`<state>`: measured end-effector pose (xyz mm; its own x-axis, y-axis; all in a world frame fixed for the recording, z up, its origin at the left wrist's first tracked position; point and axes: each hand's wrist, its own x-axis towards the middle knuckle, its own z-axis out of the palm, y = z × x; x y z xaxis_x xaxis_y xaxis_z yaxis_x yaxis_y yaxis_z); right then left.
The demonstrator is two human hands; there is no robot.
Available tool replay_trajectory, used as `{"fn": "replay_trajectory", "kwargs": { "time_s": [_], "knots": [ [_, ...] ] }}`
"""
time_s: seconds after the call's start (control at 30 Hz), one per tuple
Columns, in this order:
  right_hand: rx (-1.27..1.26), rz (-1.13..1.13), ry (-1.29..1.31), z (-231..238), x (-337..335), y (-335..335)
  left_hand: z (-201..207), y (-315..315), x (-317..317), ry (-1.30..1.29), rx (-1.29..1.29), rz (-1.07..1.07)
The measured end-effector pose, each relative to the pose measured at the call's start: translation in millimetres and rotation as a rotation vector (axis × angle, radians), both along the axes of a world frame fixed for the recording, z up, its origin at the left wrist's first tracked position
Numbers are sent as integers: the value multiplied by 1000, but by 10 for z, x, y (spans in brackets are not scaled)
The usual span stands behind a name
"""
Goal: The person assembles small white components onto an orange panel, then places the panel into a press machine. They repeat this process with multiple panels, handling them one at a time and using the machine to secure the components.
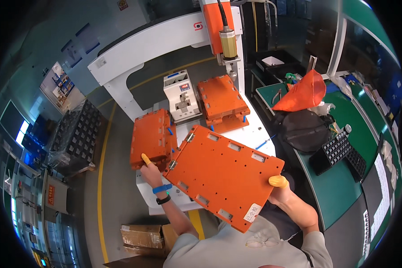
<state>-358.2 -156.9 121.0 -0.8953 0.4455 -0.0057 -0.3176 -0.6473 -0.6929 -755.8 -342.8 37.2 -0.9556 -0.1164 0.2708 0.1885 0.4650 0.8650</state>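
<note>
A large flat orange fixture plate (pixel 223 176) with slots, small holes and metal hinges along its left edge is tilted in front of me. My right hand (pixel 280 193) grips its right edge, the yellow-covered thumb on top. My left hand (pixel 151 173) is at the near edge of another orange fixture (pixel 149 136). One yellow-covered finger lies on that fixture's face, and the other fingers are mostly hidden, seemingly closed round the edge. A third orange fixture (pixel 223 96) rests at the right of the white machine bed (pixel 252 129), with blue pegs at its near side.
A white gantry (pixel 165 42) with an orange-and-yellow tool head (pixel 228 44) spans the bed. Between the fixtures stands a white screw feeder (pixel 182 96). On the right, a green bench (pixel 332 187) carries black trays (pixel 339 149) and a red bag (pixel 306 91). Cardboard boxes (pixel 143 236) lie below left.
</note>
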Motion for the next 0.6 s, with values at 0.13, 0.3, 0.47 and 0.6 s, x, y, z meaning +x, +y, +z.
{"fn": "replay_trajectory", "kwargs": {
  "time_s": [0.13,0.3,0.47,0.6],
  "knots": [
    [-25,-134,-76,3,-33,119,-144,74,-138,-98,447,-116],
    [59,-174,-191,108,-213,223,74,153,-56,-311,492,-35],
    [133,-221,-194,12,-298,298,179,176,-25,-317,440,-5],
    [121,-233,-176,1,-242,297,452,215,-189,-264,598,10]
  ]
}}
